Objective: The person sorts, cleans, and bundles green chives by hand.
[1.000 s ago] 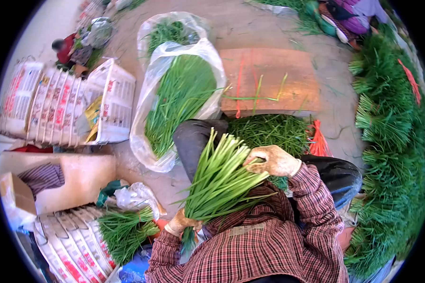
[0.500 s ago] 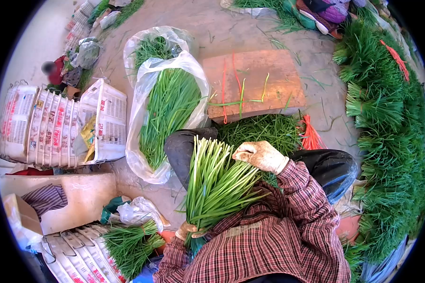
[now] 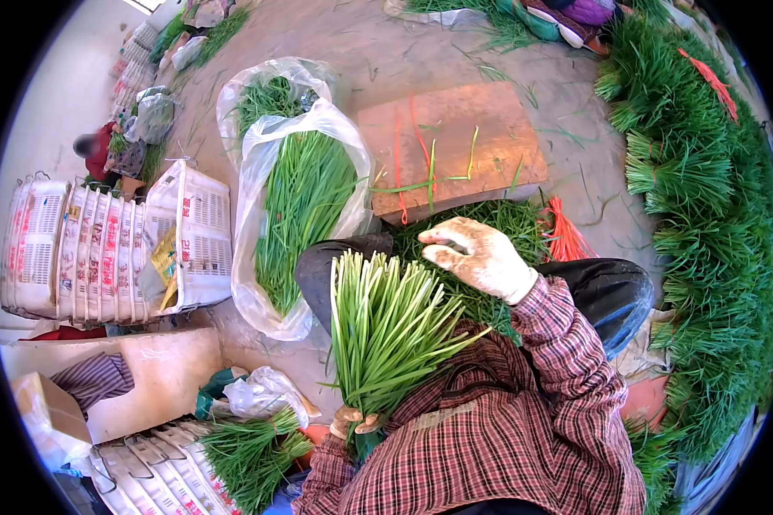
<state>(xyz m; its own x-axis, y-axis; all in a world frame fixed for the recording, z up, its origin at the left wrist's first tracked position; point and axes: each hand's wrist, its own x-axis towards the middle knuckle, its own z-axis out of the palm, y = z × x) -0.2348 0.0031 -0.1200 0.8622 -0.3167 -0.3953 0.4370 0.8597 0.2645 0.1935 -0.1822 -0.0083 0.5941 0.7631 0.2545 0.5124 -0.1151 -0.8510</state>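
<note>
Low in front of my body, my gloved left hand (image 3: 352, 422) is closed round the lower part of a bunch of green stalks (image 3: 386, 330), whose pale ends fan upward. My right hand (image 3: 481, 257), in a stained whitish glove, is raised up and to the right of the pale ends, apart from them. Its thumb and fingers are parted with nothing between them. Beneath it lies a heap of loose greens (image 3: 511, 225), beside a bundle of red ties (image 3: 567, 230).
A wooden block (image 3: 455, 146) with red ties and loose stalks lies ahead. Left of it is a plastic bag (image 3: 296, 215) of greens, then stacked white crates (image 3: 103, 249). Tied bunches (image 3: 704, 257) line the right side. Other people (image 3: 99, 150) are at the far left and top right.
My right hand has moved off the pale stalk ends and its fingers have parted. The bunch in my left hand has swung more upright. The camera view has shifted.
</note>
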